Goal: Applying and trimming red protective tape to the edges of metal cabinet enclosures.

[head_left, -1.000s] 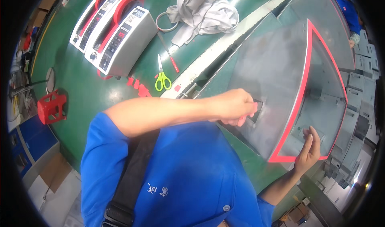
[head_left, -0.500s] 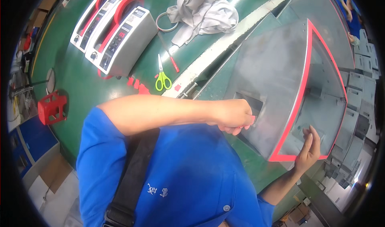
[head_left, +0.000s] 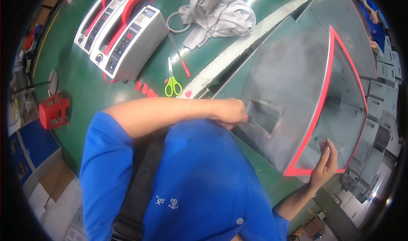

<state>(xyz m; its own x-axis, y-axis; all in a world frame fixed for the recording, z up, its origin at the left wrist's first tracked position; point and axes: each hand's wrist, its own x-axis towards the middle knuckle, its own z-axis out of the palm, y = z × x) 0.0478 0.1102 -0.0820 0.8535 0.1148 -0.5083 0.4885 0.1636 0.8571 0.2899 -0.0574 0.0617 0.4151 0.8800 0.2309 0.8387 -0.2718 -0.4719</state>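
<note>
A grey metal box (head_left: pixel 293 66) lies in front of me, its open face edged with red tape (head_left: pixel 319 109) and a rectangular cutout (head_left: pixel 264 115) in its side wall. Beside that cutout, my left hand (head_left: pixel 231 114) is closed, knuckles up; a small bit of red tape shows at its fingertips, mostly hidden by the fingers. My right hand (head_left: pixel 325 164) is at the near corner of the open face, by the taped rim, with fingers stretched and a little bent. Nothing shows in it.
Two white tape dispensers (head_left: pixel 131 45) with red rolls stand at the far left. Green-handled scissors (head_left: pixel 173 85), red tape scraps (head_left: pixel 145 90), a red-tipped rod (head_left: pixel 185 68) and a grey cloth (head_left: pixel 221 17) lie on the green table. Another person (head_left: pixel 374 17) works at the far right.
My left hand has drawn left, off the cutout, which now shows more fully. My right hand stays by the box corner almost unchanged. The view has shifted slightly.
</note>
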